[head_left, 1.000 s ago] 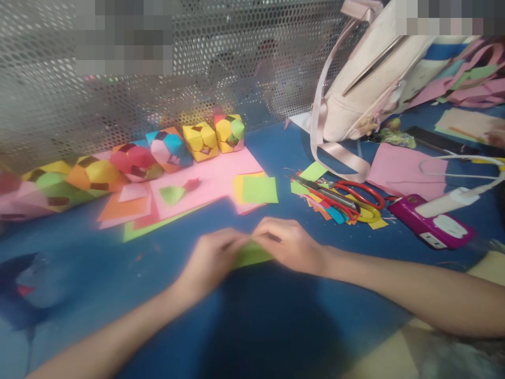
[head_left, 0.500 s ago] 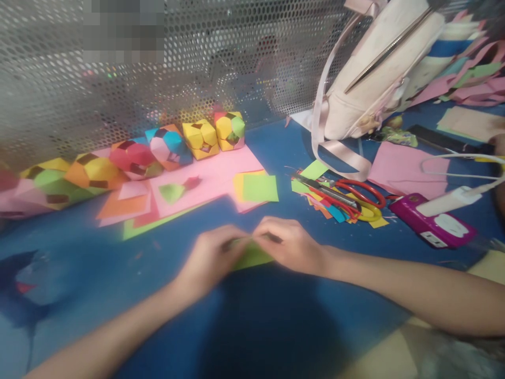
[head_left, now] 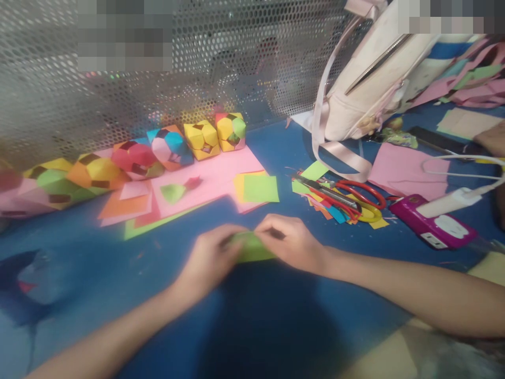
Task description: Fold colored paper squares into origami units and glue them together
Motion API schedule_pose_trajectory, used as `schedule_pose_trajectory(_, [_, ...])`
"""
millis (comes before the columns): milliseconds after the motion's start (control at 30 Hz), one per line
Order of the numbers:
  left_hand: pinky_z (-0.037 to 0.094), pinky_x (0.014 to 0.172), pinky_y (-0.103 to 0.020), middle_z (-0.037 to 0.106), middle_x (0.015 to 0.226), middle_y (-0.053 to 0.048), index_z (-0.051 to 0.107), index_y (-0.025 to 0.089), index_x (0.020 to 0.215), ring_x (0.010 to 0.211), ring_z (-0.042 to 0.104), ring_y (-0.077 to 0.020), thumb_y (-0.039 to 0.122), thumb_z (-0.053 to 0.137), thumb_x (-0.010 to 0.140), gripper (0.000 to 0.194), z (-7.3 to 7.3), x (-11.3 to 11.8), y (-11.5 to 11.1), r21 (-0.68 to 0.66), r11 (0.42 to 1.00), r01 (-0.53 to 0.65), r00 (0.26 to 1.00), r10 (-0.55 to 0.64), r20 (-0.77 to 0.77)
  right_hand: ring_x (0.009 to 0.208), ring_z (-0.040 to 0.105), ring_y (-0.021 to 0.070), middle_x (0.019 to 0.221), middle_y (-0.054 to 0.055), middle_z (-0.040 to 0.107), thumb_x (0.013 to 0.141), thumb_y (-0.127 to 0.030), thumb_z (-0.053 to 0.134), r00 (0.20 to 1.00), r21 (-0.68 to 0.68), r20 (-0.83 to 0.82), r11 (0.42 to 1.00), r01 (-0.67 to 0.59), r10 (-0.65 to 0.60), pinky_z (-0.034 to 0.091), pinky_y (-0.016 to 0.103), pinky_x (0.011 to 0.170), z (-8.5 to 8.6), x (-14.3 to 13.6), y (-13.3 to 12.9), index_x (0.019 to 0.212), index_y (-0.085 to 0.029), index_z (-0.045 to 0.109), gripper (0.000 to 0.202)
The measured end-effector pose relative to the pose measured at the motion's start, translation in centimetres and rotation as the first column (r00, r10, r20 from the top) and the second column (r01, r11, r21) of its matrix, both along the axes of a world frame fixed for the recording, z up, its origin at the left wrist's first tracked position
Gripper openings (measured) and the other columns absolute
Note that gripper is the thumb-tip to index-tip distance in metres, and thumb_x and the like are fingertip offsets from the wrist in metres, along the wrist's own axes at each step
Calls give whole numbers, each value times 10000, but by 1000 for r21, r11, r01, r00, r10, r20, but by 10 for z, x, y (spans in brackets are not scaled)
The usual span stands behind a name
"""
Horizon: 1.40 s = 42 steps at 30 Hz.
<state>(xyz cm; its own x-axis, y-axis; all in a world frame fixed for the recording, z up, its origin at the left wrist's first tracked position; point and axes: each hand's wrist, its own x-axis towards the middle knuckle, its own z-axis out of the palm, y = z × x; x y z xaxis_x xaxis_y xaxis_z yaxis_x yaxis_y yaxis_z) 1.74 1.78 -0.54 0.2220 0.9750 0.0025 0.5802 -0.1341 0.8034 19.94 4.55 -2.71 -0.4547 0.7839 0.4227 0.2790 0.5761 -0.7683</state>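
Note:
A small piece of green paper (head_left: 255,250) is held between my two hands, just above the blue table. My left hand (head_left: 215,252) pinches its left end, slightly blurred. At the right end, the fingers of my right hand (head_left: 290,242) are closed on the paper. Beyond my hands lies a stack of small paper sheets (head_left: 260,188), green on top of yellow and pink. Left of that, a small folded green piece (head_left: 172,192) rests on a large pink sheet (head_left: 215,173).
Folded paper balls (head_left: 201,139) line the back left along a perforated metal panel (head_left: 256,68). To the right lie red-handled scissors (head_left: 361,192) over paper scraps, a purple power strip (head_left: 432,221) with a white plug, and a pale bag (head_left: 363,79). Another person's hand (head_left: 491,141) shows at the right edge.
More of the green paper shows between my hands now, and my fingertips have drawn slightly apart along its upper edge. The other person's hand has come further into view at the right.

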Motion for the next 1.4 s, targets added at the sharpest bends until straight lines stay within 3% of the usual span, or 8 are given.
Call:
schedule_pose_trajectory(133, [465, 702, -240, 712, 816, -12, 700, 191, 844, 770, 631, -165, 259, 510, 818, 204, 3, -1, 2, -103, 990, -101, 994, 104, 17, 633, 533, 93, 684, 3, 596, 806, -125, 511, 1000, -76, 5, 997, 11, -11, 431, 188, 584, 1, 1, 1, 716, -156, 584, 120])
schedule_pose_trajectory(467, [485, 774, -274, 729, 915, -13, 711, 207, 868, 851, 651, -199, 331, 529, 812, 227, 0, -2, 2, -150, 985, -89, 990, 104, 91, 604, 491, 94, 646, 1, 545, 776, -106, 501, 1000, -18, 8, 1000, -19, 20, 399, 202, 567, -1, 1, 1, 680, -155, 547, 117])
schedule_pose_trajectory(800, [490, 635, -252, 726, 778, -22, 709, 199, 810, 749, 648, -187, 282, 567, 782, 167, 2, 0, 4, -80, 994, -76, 996, 80, 47, 597, 500, 95, 653, 8, 565, 807, -122, 498, 999, 21, -5, 999, -45, 45, 417, 209, 568, -2, 1, 1, 707, -148, 581, 133])
schedule_pose_trajectory(1000, [456, 559, -226, 683, 700, -20, 668, 166, 724, 666, 617, -157, 260, 547, 771, 159, 1, 1, 3, -100, 981, -164, 985, 169, 46, 639, 548, 106, 710, 15, 621, 810, -172, 548, 998, -118, 44, 992, 48, -43, 435, 201, 574, 1, -1, 1, 762, -152, 613, 83])
schedule_pose_trajectory(1100, [470, 589, -239, 682, 730, -19, 656, 168, 761, 668, 619, -155, 235, 552, 760, 123, 0, 0, 3, -86, 985, -150, 988, 153, 28, 637, 548, 103, 690, 9, 610, 833, -150, 509, 997, -64, 57, 997, 47, -44, 428, 203, 583, 1, 0, 2, 719, -154, 598, 145])
schedule_pose_trajectory(1200, [485, 675, -260, 697, 854, -40, 654, 178, 882, 771, 631, -169, 215, 570, 757, 154, -1, 0, 3, 6, 999, -45, 999, 45, 21, 641, 548, 106, 689, 16, 604, 847, -131, 483, 999, 54, 54, 999, -8, 5, 435, 221, 614, 0, 1, 3, 727, -154, 593, 164])
schedule_pose_trajectory(1300, [476, 674, -253, 696, 825, -39, 666, 184, 815, 759, 624, -160, 184, 546, 778, 126, -1, 1, 2, 65, 997, 44, 999, -44, -8, 657, 554, 119, 700, 30, 606, 865, -141, 459, 998, 140, 42, 989, -52, 46, 447, 241, 635, 1, 1, 3, 750, -159, 588, 173])
schedule_pose_trajectory(1400, [463, 617, -241, 677, 741, -24, 643, 178, 733, 677, 604, -143, 193, 559, 762, 89, -2, 3, 1, 49, 997, -66, 998, 65, 22, 684, 560, 128, 745, 39, 614, 852, -183, 499, 999, 112, 31, 993, -29, 25, 458, 247, 638, 5, 0, 2, 816, -155, 587, 99])
